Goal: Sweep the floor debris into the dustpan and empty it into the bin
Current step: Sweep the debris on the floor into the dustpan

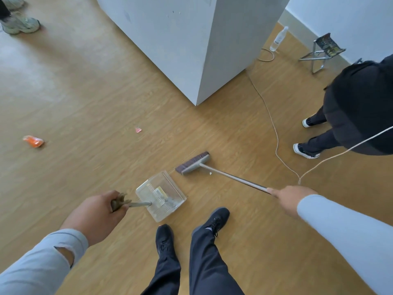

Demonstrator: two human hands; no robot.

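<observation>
Clear plastic, the rectangular dustpan (161,195) sits on the wood-look floor (102,99) just ahead of black shoes; the left hand (100,211) grips its brown handle. The right hand (290,201) clasps the grey-headed broom (193,163), bristles down just beyond the pan. Farther left lie a pink scrap (138,130) and an orange wrapper (33,141).

A clear plastic dustpan (161,195) lies low at frame centre, just left of a grey broom (193,163), with orange (33,141) and pink debris (138,130) scattered at the left.
</observation>
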